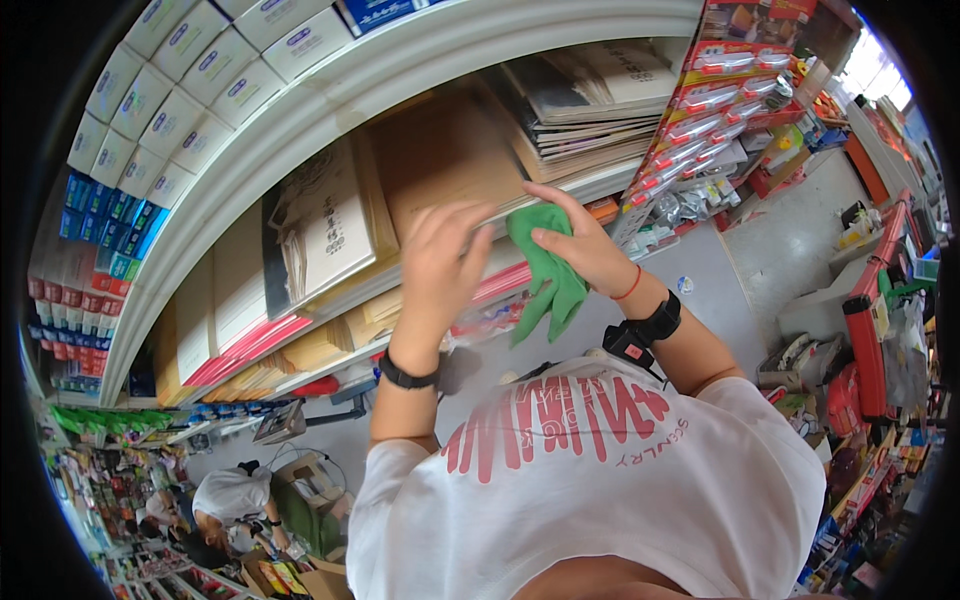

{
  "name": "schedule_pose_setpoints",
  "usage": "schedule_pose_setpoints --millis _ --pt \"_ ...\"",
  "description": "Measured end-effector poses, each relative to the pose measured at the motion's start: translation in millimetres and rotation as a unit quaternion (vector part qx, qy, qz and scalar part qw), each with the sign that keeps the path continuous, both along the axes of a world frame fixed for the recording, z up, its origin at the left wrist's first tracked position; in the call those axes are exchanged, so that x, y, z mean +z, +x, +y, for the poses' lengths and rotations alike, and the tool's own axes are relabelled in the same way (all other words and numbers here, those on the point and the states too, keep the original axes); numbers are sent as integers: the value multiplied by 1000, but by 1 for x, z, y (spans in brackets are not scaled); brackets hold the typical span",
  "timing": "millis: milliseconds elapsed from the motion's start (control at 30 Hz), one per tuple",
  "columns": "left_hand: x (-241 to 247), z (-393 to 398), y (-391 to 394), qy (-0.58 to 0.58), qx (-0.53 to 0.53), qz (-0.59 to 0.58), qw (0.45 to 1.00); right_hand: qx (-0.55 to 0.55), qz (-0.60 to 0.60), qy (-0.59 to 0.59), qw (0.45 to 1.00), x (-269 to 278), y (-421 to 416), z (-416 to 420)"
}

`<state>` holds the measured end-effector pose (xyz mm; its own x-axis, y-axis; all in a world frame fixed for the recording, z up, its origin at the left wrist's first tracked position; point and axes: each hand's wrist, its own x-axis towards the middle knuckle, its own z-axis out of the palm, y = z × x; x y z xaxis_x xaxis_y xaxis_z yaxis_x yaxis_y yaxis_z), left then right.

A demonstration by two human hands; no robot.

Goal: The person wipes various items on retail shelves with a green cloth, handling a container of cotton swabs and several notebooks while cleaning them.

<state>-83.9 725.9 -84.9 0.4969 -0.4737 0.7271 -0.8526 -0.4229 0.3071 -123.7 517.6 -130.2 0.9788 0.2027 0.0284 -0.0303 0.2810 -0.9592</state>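
Observation:
My right hand (581, 244) grips a green cloth (559, 289) between thumb and fingers, and its loose ends hang down. Apart from the cloth, my left hand (442, 259) is raised in front of the shelf, blurred, with thumb spread from the fingers and nothing in it. Behind my hands, a brown board or paper surface (450, 150) lies on the shelf. To its left is a stack of sketch pads or paper pads (341, 225) with dark and white covers. Another stack of pads (600, 97) sits to its right, its covers worn or torn.
White cartons (217, 64) and toothpaste boxes (112, 217) fill the shelf above. A hanging rack of carded red-capped tubes (694, 112) juts out at right. Kraft envelopes (322, 345) sit on a lower shelf. At lower left, a person (232, 499) bends over an open carton (326, 577).

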Motion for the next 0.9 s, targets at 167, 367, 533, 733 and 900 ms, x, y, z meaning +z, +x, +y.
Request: schedule_pose_setpoints --millis 167,367,533,733,900 --pt "11 -64 41 -176 -56 215 959 -82 -199 -189 958 10 -8 -22" --pt "18 -94 69 -177 -2 157 972 -229 -266 -239 905 36 7 -43" --pt "45 -105 53 -313 -105 448 831 -292 -278 -390 828 33 31 -61" --pt "48 -90 68 -386 -226 557 700 -267 -202 -430 839 45 33 -59" --pt "52 -89 81 -329 -144 566 742 -279 -218 -406 843 38 38 -61"
